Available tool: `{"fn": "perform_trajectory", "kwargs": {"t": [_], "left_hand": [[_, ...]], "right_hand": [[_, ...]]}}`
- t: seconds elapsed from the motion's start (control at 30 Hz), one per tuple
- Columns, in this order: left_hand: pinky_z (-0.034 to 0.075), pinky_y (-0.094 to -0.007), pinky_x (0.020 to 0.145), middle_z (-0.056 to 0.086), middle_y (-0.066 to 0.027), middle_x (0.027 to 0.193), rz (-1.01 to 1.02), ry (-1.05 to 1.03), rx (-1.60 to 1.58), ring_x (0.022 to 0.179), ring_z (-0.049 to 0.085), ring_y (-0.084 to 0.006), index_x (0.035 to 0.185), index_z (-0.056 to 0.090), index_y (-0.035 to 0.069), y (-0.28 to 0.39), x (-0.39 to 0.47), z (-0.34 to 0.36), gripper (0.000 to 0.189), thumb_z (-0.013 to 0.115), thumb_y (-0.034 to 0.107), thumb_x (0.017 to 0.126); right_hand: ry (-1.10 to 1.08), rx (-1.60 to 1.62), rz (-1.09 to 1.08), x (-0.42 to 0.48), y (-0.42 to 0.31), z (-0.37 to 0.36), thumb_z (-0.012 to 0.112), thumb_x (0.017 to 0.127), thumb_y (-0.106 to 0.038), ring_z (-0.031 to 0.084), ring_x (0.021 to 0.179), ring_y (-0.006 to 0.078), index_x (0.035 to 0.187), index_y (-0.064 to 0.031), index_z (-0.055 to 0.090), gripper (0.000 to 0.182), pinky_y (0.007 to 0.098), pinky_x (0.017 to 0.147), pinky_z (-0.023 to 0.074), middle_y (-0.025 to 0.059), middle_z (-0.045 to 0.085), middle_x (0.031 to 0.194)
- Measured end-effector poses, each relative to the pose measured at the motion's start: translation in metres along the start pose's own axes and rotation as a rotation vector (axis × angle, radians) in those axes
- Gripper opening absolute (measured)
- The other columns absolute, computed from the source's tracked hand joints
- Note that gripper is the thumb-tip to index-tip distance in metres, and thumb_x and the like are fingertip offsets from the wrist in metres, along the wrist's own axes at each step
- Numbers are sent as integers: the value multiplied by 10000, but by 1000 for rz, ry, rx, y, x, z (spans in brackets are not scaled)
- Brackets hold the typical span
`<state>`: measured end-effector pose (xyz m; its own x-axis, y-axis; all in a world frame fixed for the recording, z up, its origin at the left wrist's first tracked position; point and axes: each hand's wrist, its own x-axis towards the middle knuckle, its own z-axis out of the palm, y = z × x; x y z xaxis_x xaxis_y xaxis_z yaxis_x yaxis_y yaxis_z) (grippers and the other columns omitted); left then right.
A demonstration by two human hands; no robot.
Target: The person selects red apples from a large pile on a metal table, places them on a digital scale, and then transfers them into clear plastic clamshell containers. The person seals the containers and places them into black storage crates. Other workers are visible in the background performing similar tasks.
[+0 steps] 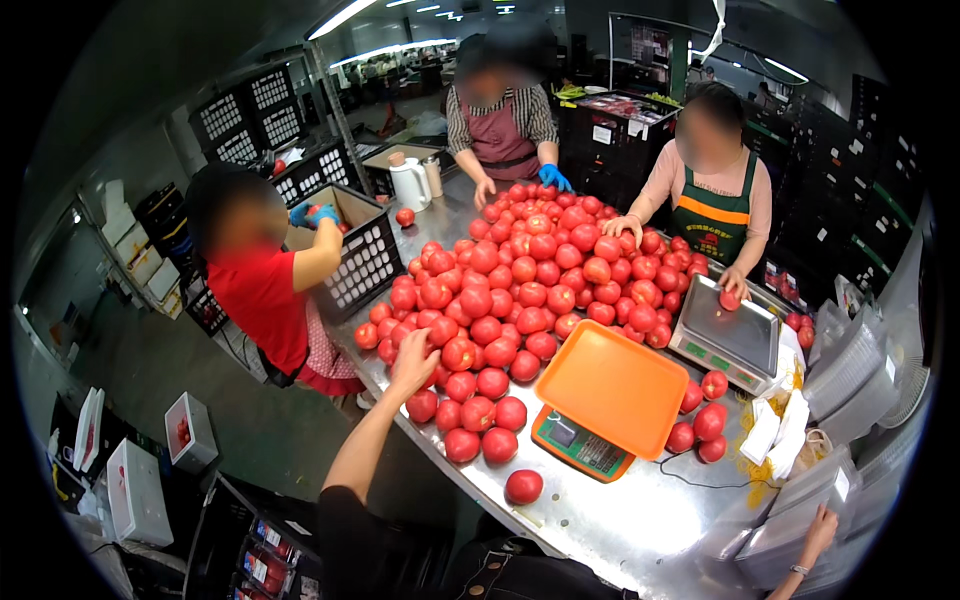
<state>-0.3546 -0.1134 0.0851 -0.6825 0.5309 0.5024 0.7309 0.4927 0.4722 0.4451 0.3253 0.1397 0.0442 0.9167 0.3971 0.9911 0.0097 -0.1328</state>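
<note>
A large heap of red tomatoes (517, 292) covers much of the metal table (600, 517). My left hand (414, 361) reaches onto the near left side of the heap, its fingers against a tomato; whether it grips one is hidden. At the lower right, my right hand (821, 529) is at the edge of a stack of clear plastic trays (787, 517); its grip is unclear. Between my hands stands an orange digital scale (615, 386) with a bare pan. One single tomato (523, 487) lies near the table's front edge.
Three co-workers stand around the table: one by a black crate (360, 259), one behind the heap, one at a silver scale (731, 322) with a hand on a tomato. A white kettle (409, 182) stands at the back. Several tomatoes and a black cable (705, 484) lie right of the orange scale.
</note>
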Motion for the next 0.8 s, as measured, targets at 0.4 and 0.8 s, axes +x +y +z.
{"fn": "perform_trajectory", "kwargs": {"t": [0.4, 0.8], "left_hand": [[462, -513, 883, 433, -249, 1265, -895, 60, 116, 1082, 516, -454, 1319, 297, 137, -35, 157, 109, 687, 651, 366, 778], [573, -346, 530, 580, -171, 1124, -962, 132, -448, 879, 640, -288, 1197, 496, 91, -77, 164, 79, 609, 723, 368, 705]], "right_hand": [[56, -186, -32, 21, 80, 31, 526, 904, -166, 552, 846, 426, 916, 1, 541, 169, 486, 699, 435, 217, 589, 881], [253, -66, -382, -157, -153, -22, 557, 891, -169, 572, 808, 354, 950, -17, 587, 166, 442, 691, 473, 134, 600, 870]]}}
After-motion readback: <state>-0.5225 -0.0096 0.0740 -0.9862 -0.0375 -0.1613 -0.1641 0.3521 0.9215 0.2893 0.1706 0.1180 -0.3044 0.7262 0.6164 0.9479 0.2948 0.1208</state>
